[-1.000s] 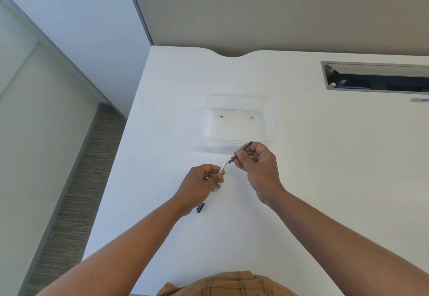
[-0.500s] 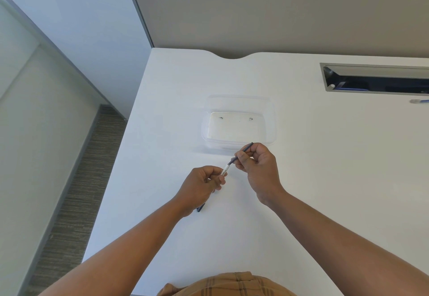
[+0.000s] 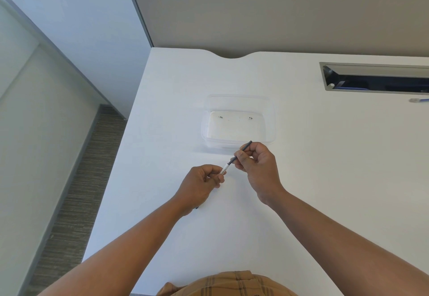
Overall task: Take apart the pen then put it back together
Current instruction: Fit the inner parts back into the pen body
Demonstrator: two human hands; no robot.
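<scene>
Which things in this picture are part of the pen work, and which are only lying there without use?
Part of the job:
- pen, held between both hands
- left hand, gripping its white end
- right hand, gripping its dark end

Just lying about:
- clear plastic container behind the hands
- blue pen at the far right
- cable slot in the desk

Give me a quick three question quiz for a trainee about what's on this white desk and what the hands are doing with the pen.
1. True or false: the clear plastic rectangular tray lies beyond both hands.
2. Which hand pinches the thin dark pen piece? A left hand B right hand
3. Fill in: the white labelled pen barrel is held in the ___ hand.

Key: 1 true. 2 B. 3 left.
</scene>
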